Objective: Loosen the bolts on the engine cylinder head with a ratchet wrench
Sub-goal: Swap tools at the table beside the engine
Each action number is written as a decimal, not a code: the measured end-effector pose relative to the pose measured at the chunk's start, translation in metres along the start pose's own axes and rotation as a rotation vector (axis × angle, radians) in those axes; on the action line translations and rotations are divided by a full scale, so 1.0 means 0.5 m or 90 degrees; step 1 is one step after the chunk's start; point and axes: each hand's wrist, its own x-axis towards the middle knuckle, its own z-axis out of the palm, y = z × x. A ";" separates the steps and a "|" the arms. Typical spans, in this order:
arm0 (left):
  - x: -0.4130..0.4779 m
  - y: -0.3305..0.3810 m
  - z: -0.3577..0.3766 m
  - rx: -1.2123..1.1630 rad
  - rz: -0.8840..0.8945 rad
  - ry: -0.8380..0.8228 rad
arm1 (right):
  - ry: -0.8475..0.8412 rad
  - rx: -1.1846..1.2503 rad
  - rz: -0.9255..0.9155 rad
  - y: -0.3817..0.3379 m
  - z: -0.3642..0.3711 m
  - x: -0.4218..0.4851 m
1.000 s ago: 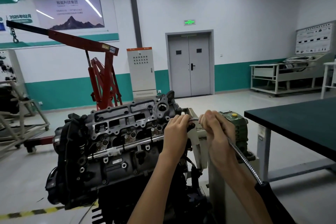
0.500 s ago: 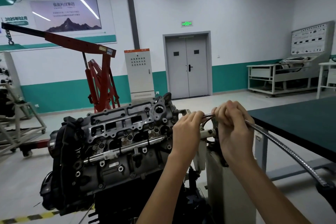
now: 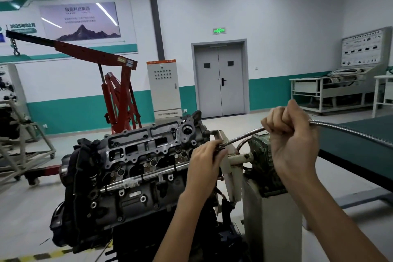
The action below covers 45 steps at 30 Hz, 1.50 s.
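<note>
Hands on wrench above engine stand

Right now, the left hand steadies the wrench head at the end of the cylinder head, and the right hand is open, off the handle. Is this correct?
Not quite: in the head view the right hand is curled round the wrench handle. The left hand does hold the wrench head at the end of the cylinder head.

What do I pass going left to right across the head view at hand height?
Wheeled metal stand → engine cylinder head → left hand → right hand → green-topped table. The ratchet wrench is gripped by both hands and spans them, so it is left out.
</note>
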 end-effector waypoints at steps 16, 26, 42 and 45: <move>0.020 -0.065 -0.018 -0.159 -0.200 0.126 | -0.093 -0.035 -0.071 -0.036 0.050 0.006; 0.027 -0.088 -0.156 -0.381 -0.454 0.137 | -0.163 -0.391 -0.165 -0.041 0.038 0.012; -0.089 0.073 -0.210 -0.423 -0.353 -0.059 | -0.687 -0.818 -0.227 0.103 -0.003 -0.055; -0.099 0.088 -0.201 -0.497 -0.364 -0.030 | -0.705 -0.822 -0.261 0.106 -0.021 -0.057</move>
